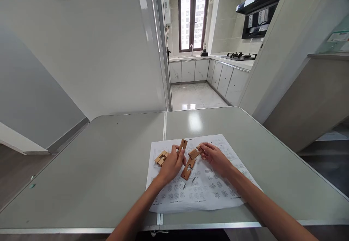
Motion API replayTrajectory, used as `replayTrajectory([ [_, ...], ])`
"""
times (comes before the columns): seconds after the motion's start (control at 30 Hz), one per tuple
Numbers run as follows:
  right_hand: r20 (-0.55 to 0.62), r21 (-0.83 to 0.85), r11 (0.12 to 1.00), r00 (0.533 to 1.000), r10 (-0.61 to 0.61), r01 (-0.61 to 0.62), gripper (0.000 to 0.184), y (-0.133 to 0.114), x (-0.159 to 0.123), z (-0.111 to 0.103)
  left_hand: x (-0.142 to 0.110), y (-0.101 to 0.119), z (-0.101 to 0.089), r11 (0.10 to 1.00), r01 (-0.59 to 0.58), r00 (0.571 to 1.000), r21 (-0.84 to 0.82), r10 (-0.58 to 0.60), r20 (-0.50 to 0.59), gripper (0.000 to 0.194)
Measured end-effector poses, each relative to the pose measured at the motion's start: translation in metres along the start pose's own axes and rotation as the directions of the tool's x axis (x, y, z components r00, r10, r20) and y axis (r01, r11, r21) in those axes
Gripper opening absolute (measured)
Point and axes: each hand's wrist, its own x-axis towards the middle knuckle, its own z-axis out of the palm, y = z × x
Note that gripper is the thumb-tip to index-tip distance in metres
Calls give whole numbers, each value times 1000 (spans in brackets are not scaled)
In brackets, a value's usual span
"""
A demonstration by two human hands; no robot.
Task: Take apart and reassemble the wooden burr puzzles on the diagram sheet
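My left hand (173,164) is closed around a flat brown wooden puzzle piece (184,143), marked with what looks like a 2 and tilted upward. Between the fingertips of my right hand (214,156) is another notched wooden puzzle piece (194,153), its far end partly covered by the fingers. Below and between the hands, a slotted wooden piece (186,173) lies on the printed instruction sheet (201,197). Just left of my left hand, several lighter wooden pieces (161,158) sit close together; the hand hides part of them.
The sheet, covered in small diagrams, lies on a grey-green folding table (114,168) with a metal seam (164,126). Past the table's far edge a doorway opens on a kitchen with white cabinets (188,70). A white panel wall (122,51) rises at the left.
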Motion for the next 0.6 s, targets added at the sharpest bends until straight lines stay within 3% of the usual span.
replayTrajectory([
  [0.23, -6, 44, 999, 1000, 11, -11, 41, 3, 1, -1, 3, -17, -12, 953, 34, 999, 302, -32, -12, 25],
  [0.33, -2, 37, 999, 1000, 12, -12, 40, 4, 0, -3, 6, -24, -20, 939, 53, 999, 341, -47, -25, 22],
  [0.4, 7, 41, 999, 1000, 1, -2, 39, 4, 0, -3, 8, -27, -23, 972, 30, 998, 232, -15, -65, 24],
  [0.47, 24, 43, 999, 1000, -8, 7, 38, 2, 1, -2, 10, -26, -23, 1000, 12, 994, 5, -12, -108, 27],
  [0.6, 42, 61, 998, 999, -20, 18, 38, -3, 8, 8, 14, -18, -17, 901, 50, 998, -431, -62, -14, 39],
])
